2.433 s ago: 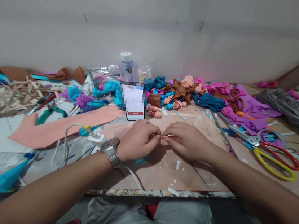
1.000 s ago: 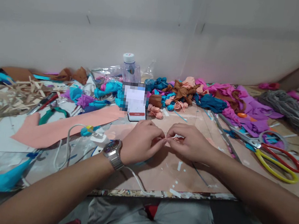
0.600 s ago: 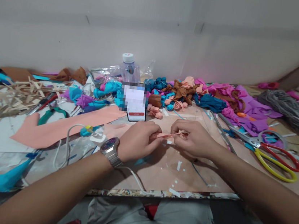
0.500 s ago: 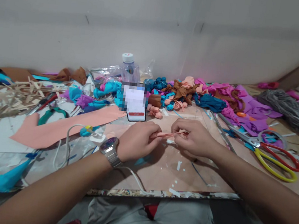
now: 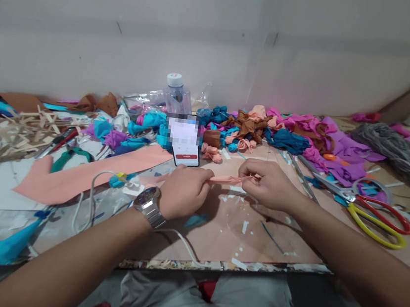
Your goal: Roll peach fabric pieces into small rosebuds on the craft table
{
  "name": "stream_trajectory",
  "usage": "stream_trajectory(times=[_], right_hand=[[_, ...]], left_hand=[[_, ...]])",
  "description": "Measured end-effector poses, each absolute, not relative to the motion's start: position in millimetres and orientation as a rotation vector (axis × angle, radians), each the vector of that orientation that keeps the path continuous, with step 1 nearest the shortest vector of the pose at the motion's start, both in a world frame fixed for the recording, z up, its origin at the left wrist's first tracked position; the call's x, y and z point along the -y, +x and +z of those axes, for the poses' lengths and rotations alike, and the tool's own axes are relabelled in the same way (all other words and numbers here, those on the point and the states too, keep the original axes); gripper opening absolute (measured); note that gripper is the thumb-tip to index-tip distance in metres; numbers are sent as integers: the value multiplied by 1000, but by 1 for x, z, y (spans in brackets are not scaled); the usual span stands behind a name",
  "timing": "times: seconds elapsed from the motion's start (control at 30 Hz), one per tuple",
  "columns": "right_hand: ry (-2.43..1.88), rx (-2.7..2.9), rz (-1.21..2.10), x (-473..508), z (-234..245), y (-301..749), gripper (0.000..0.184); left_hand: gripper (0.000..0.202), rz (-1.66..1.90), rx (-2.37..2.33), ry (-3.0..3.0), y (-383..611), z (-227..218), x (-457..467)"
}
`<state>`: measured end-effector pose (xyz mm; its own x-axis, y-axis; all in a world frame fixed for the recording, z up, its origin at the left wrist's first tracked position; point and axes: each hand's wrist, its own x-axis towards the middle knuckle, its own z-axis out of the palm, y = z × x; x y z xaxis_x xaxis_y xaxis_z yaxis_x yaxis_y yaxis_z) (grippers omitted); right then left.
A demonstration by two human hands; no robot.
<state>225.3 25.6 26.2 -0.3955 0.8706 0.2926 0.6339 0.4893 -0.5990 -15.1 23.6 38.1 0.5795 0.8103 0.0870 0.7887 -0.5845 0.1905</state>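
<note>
Wall (image 5: pixel 204 34) ahead, table (image 5: pixel 213 239) littered, phone (image 5: pixel 187 150) just beyond, my curled left hand (image 5: pixel 185 191) and right hand (image 5: pixel 270 184) pinch paper (image 5: pixel 226 180).

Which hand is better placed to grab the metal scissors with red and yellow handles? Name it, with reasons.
Probably the right hand: the scissors lie on its side, while the left hand is farther away. Both hands hold the crinkled peach paper strip, so the right might need to let go.
</note>
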Motion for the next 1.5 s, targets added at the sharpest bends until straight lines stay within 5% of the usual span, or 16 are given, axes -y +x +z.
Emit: stream_trajectory(times=[1.5], right_hand=[[-1189,2249,740,-10,25,210,22]], left_hand=[[29,499,-1028,2526,-9,38,-21]])
